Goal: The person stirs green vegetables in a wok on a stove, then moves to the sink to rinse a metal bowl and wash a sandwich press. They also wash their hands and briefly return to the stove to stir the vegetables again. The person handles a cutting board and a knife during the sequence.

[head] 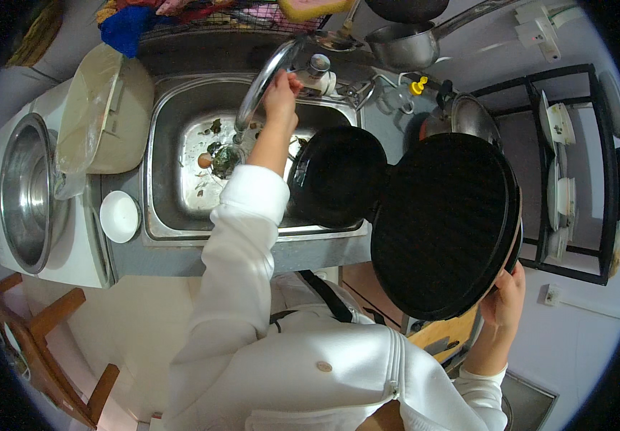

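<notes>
My left hand [282,97] reaches over the sink [175,221], fingers curled at the chrome faucet [256,89]. Whether they grip the spout or a handle behind it is hidden. On the right, my right hand [505,299] holds the rim of an electric griddle by its outer edge. The griddle is hinged apart: its large black round plate [442,226] faces up at a tilt, past the counter's front edge. The smaller-looking black half [339,175] hangs over the sink's right side. Food scraps [226,161] and an eggshell [204,160] lie in the basin.
A white bowl [120,216], a metal basin [27,193] and a beige plastic bin [107,116] stand left. Behind are a saucepan [404,46] and a yellow-capped bottle [401,97]. A lidded pot [469,116] and black dish rack [606,188] stand right; a wooden stool [56,355] below left.
</notes>
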`<state>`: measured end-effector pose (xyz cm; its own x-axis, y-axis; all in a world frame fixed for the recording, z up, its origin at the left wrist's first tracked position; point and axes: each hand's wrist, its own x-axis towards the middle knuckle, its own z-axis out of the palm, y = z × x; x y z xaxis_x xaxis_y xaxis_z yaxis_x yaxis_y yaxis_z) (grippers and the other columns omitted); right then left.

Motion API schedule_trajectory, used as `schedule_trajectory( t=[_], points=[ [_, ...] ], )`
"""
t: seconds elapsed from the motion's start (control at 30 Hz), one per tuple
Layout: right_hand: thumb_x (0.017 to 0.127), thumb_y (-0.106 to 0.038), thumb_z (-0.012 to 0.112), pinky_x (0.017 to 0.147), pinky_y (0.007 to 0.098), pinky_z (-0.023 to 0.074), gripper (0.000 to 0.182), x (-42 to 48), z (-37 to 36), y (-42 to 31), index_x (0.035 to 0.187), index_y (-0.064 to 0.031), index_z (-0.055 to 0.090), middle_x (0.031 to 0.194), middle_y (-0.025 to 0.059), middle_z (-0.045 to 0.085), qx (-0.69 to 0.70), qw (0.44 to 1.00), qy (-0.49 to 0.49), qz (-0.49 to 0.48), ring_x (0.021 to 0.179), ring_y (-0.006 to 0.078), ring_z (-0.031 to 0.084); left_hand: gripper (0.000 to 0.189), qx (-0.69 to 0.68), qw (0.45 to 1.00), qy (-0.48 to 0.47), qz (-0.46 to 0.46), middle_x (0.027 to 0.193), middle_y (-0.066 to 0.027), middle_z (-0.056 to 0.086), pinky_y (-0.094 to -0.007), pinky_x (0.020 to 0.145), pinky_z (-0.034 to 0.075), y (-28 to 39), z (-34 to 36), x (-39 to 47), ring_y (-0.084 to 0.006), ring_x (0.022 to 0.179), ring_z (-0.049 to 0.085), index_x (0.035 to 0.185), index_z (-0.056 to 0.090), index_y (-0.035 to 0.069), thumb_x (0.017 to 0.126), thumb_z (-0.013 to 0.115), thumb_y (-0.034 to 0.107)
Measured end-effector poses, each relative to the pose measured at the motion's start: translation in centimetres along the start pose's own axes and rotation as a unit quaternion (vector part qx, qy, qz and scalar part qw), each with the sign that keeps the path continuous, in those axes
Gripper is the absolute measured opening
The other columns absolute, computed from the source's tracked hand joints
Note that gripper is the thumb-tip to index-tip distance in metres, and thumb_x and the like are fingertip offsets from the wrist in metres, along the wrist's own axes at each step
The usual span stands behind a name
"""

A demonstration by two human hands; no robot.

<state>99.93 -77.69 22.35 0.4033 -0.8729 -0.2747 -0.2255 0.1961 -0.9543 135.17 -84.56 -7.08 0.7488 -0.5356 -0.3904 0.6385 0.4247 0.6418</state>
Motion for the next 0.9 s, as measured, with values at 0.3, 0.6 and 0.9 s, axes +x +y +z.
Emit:
schedule_trajectory(
  t=[0.3, 0.6, 0.9],
  points=[
    [0.075, -0.015, 0.06, 0.071, 0.0281, 0.0464, 0.037, 0.1, -0.9, 0.2, 0.104, 0.0045, 0.047, 0.094, 0.0093, 0.058, -0.011, 1.0, 0.004, 0.023, 0.081, 0.0171, 0.057, 0.031, -0.385, 0.891, 0.196, -0.138, 0.102, -0.0104, 0.052, -0.0378, 0.09, 0.039, -6.4, -18.6, 0.7, -0.0222, 0.093, 0.051, 0.104, 0.05, 0.003, 0.086, 0.041, 0.028],
    [0.075, -0.015, 0.06, 0.068, 0.0259, 0.0467, 0.034, 0.4, -0.4, 0.2, 0.102, 0.0035, 0.049, 0.091, 0.0079, 0.059, -0.017, 0.999, 0.0, 0.033, 0.077, 0.0151, 0.058, 0.015, 0.677, 0.717, 0.129, 0.109, 0.089, -0.0096, 0.057, -0.0311, 0.07, 0.044, -0.1, -18.5, -3.9, -0.0206, 0.081, 0.053, 0.085, 0.06, 0.005, 0.075, 0.051, 0.011],
    [0.077, -0.017, 0.06, 0.066, 0.0249, 0.0481, 0.032, 0.8, -0.6, 0.3, 0.101, 0.002, 0.051, 0.091, 0.0074, 0.059, -0.018, 1.0, -0.009, 0.019, 0.077, 0.013, 0.058, 0.011, 0.88, 0.459, -0.097, 0.071, 0.07, -0.015, 0.056, -0.0401, 0.058, 0.047, 9.5, -21.3, -17.5, -0.0307, 0.071, 0.057, 0.079, 0.057, 0.006, 0.078, 0.049, 0.012]
  ],
)
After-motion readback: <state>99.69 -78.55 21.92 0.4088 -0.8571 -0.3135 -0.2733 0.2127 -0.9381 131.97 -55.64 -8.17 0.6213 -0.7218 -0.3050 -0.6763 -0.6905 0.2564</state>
